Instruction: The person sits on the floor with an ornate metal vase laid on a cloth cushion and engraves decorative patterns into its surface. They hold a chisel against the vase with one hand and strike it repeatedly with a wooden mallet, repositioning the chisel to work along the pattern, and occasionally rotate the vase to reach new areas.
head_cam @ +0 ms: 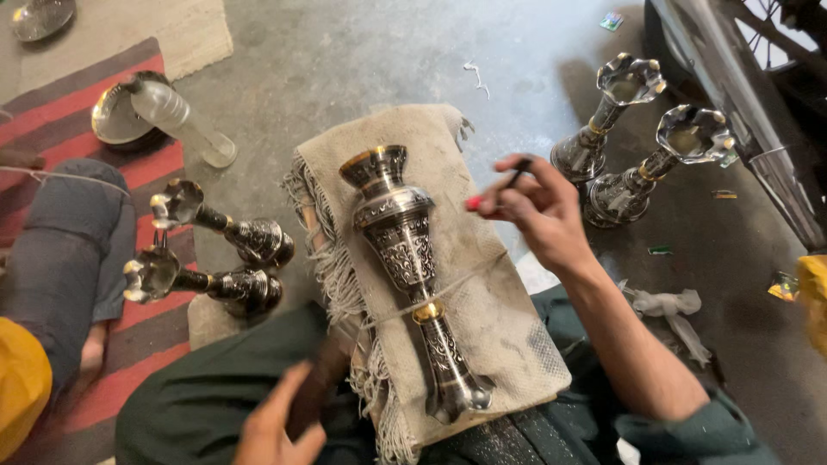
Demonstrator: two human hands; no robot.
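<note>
An engraved dark metal vase (410, 258) with brass bands lies on a beige cloth (482, 293) spread over my lap, its mouth pointing away from me. A thin string crosses its narrow waist. My right hand (534, 211) hovers just right of the vase's upper body, pinching a thin dark tool with a red end (495, 194). My left hand (280, 422) is low at the left, blurred, closed around a dark wooden handle (320, 379) beside the cloth's fringe.
Two similar vases (228, 258) stand on the red striped rug at left, two more (633, 146) on the concrete floor at right. A clear plastic bottle (181, 120) lies against a metal dish. Another person's grey-clad leg (69, 250) rests at far left. A vehicle wheel (741, 77) fills the top right.
</note>
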